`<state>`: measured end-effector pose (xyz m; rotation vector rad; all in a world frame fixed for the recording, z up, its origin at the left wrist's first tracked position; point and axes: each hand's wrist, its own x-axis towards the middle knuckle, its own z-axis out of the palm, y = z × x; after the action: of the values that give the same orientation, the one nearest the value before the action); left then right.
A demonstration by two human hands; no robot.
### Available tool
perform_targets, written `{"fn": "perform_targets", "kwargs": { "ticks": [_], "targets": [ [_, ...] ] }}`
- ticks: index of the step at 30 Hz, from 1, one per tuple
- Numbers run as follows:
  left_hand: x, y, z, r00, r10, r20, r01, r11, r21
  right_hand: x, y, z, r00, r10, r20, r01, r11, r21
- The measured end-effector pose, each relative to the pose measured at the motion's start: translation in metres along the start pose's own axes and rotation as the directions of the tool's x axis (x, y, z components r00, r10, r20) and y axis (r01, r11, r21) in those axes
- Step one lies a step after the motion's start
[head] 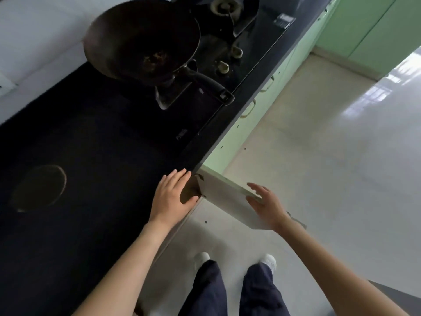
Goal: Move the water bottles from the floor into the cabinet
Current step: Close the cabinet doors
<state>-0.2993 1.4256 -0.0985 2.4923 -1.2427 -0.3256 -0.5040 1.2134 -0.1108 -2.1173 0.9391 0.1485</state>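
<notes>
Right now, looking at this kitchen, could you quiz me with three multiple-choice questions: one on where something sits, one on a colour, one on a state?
1. Where is the dark round wok?
A. on the gas stove
B. on the floor
C. inside a cabinet

2. What colour are the lower cabinet fronts?
A. red
B. pale green
C. black

3. How is the cabinet door by the hands?
A. shut
B. swung open
C. missing

Answers: 1 A, the wok rests on the burner stand. 2 B, the fronts look pale green. 3 B, the door juts out from the counter, with the right hand at its edge and the left hand flat on the black countertop.
</notes>
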Motion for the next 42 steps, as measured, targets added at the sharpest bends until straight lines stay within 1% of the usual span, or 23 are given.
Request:
{"fn": "perform_targets", "kwargs": {
  "ticks": [3, 5, 7, 9, 11, 13, 16, 20, 22, 26, 30, 34, 35, 37, 39, 42],
  "targets": [
    [-0.002, -0.012, 0.009, 1.000, 0.018, -0.014, -0.018, 1.000, -0.008, 0.003, 0.006, 0.008, 0.998, 0.060, 0.004, -0.060, 0.998, -0.010],
    [-0.005, -0.016, 0.011, 0.998, 0.026, -0.053, -0.028, 0.999, -0.042, 0.007, 0.009, 0.010, 0.997, 0.080, 0.019, -0.079, 0.997, -0.013],
    [-0.012, -0.019, 0.012, 0.994, -0.009, -0.111, 0.000, 0.996, -0.085, 0.009, 0.012, 0.010, 0.994, 0.105, 0.028, -0.106, 0.994, 0.029],
    [-0.023, -0.021, 0.013, 0.985, -0.067, -0.161, 0.049, 0.992, -0.115, 0.004, 0.013, 0.012, 0.994, 0.087, 0.062, -0.090, 0.995, 0.038],
    [-0.034, -0.021, 0.015, 0.978, -0.097, -0.182, 0.074, 0.989, -0.127, -0.003, 0.009, 0.016, 0.992, 0.074, 0.107, -0.081, 0.995, 0.058],
    [-0.041, -0.019, 0.017, 0.978, -0.109, -0.177, 0.085, 0.987, -0.136, -0.011, 0.003, 0.026, 0.986, 0.092, 0.136, -0.106, 0.990, 0.095],
    [-0.044, -0.016, 0.016, 0.980, -0.136, -0.146, 0.114, 0.982, -0.149, -0.027, -0.010, 0.052, 0.978, 0.139, 0.156, -0.169, 0.965, 0.200],
    [-0.048, -0.013, 0.011, 0.983, -0.160, -0.094, 0.142, 0.974, -0.178, -0.045, -0.036, 0.094, 0.974, 0.132, 0.186, -0.198, 0.896, 0.397],
    [-0.057, -0.016, 0.008, 0.977, -0.190, -0.099, 0.170, 0.969, -0.179, -0.051, -0.052, 0.112, 0.972, 0.153, 0.179, -0.220, 0.861, 0.458],
    [-0.084, -0.028, 0.001, 0.950, -0.276, -0.146, 0.263, 0.959, -0.106, -0.059, -0.071, 0.141, 0.973, 0.201, 0.116, -0.232, 0.823, 0.518],
    [-0.097, -0.038, 0.001, 0.972, -0.226, -0.068, 0.222, 0.973, -0.063, -0.061, -0.086, 0.160, 0.971, 0.234, 0.049, -0.220, 0.794, 0.567],
    [-0.101, -0.054, -0.004, 0.987, -0.158, 0.002, 0.157, 0.981, -0.116, -0.060, -0.110, 0.182, 0.965, 0.263, 0.007, -0.211, 0.757, 0.619],
    [-0.103, -0.059, -0.007, 0.990, -0.142, 0.016, 0.142, 0.980, -0.142, -0.059, -0.117, 0.186, 0.962, 0.274, 0.019, -0.221, 0.730, 0.647],
    [-0.108, -0.069, -0.012, 0.992, -0.119, 0.032, 0.123, 0.976, -0.180, -0.057, -0.126, 0.193, 0.957, 0.276, 0.090, -0.254, 0.647, 0.719],
    [-0.115, -0.079, -0.015, 0.995, -0.090, 0.029, 0.094, 0.980, -0.173, -0.057, -0.131, 0.195, 0.958, 0.232, 0.169, -0.275, 0.576, 0.770],
    [-0.121, -0.092, -0.016, 0.999, -0.036, 0.008, 0.037, 0.983, -0.177, -0.055, -0.134, 0.198, 0.967, 0.168, 0.192, -0.255, 0.591, 0.765]
  ]
}}
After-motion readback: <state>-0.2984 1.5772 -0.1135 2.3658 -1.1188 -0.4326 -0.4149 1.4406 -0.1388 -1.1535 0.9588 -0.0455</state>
